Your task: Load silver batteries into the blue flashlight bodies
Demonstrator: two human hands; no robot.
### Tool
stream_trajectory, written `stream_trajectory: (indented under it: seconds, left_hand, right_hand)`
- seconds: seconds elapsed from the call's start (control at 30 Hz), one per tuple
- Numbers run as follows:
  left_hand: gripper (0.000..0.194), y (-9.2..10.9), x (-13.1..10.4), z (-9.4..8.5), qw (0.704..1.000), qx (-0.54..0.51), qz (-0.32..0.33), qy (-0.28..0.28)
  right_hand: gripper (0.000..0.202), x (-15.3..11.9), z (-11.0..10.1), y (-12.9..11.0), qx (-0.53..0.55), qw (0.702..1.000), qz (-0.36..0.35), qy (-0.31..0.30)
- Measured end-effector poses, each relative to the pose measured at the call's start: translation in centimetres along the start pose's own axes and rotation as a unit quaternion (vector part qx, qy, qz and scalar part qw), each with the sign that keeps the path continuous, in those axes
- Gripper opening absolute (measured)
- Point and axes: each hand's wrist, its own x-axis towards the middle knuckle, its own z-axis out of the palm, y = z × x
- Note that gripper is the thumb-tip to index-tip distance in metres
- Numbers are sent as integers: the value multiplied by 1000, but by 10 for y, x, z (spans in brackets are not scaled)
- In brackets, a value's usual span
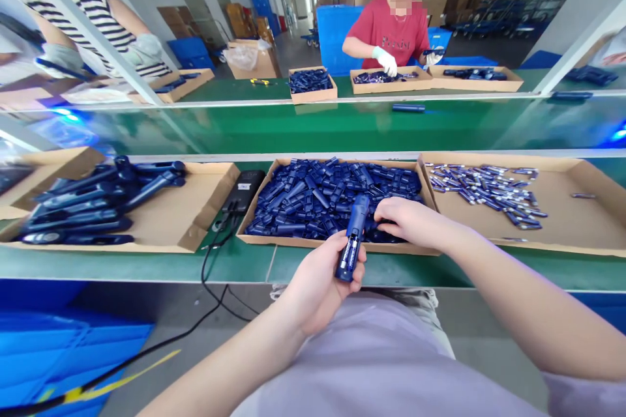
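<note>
My left hand point(323, 287) is closed around a dark blue handheld device point(360, 212), tilted with its lower end towards me. Its battery compartment is uncovered, and batteries point(349, 253) lie inside. My right hand point(403, 218) is at the front right of a cardboard tray point(249, 218) heaped with small dark blue plastic covers point(303, 192). Its fingers are curled down among the covers; whatever they pinch is hidden. To the right, a second cardboard tray point(577, 221) holds loose purple-and-silver batteries point(482, 189).
At left, a cardboard tray point(195, 208) holds several blue devices point(98, 199). A black power bank point(244, 192) with cables lies between trays. A raised rail point(220, 158) runs behind them. Across the green belt point(244, 127), a person in a red shirt point(391, 32) works with gloved hands.
</note>
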Motion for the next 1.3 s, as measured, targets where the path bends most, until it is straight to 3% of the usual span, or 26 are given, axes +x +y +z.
stream_trajectory:
  seconds: [0.17, 0.3, 0.43, 0.5, 0.67, 0.87, 0.97, 1.07, 1.13, 1.23, 1.3]
  left_hand:
    - [16, -2, 0, -3, 1000, 2, 12, -19]
    - [20, -4, 1, -4, 998, -2, 4, -59]
    - [22, -5, 1, -1, 996, -29, -13, -83]
    - [24, -5, 1, 0, 995, -41, -15, -88]
    - [25, -5, 0, -1, 993, -44, -3, -112]
    - [27, -8, 0, -6, 993, -24, 3, -116]
    - [28, -10, -1, -7, 993, -16, 15, -117]
    - [27, -12, -1, -8, 991, -25, 24, -126]
    - [30, -13, -1, -8, 991, -29, 24, -126]
    - [34, -14, 0, -10, 994, 12, 30, -100]
    - [34, -15, 2, -12, 993, 62, 45, -86]
  right_hand:
    - [19, -13, 0, 7, 64, 982, 118, 132]
    - [49, -24, 2, -6, 243, 940, 164, 175]
    - [25, -33, 5, -44, 386, 871, 170, 251]
    - [21, -35, 7, -64, 408, 861, 166, 255]
    - [13, -38, 9, -90, 329, 914, 150, 185]
    - [15, -40, 4, -97, 214, 953, 129, 168]
    - [14, -39, 7, -101, 155, 966, 92, 188]
    - [15, -35, 17, -106, 48, 967, 42, 247]
    - [24, -33, 24, -109, 15, 961, 53, 273]
    - [50, -34, 29, -109, 70, 959, 96, 258]
    - [55, -36, 26, -105, 131, 953, 109, 249]
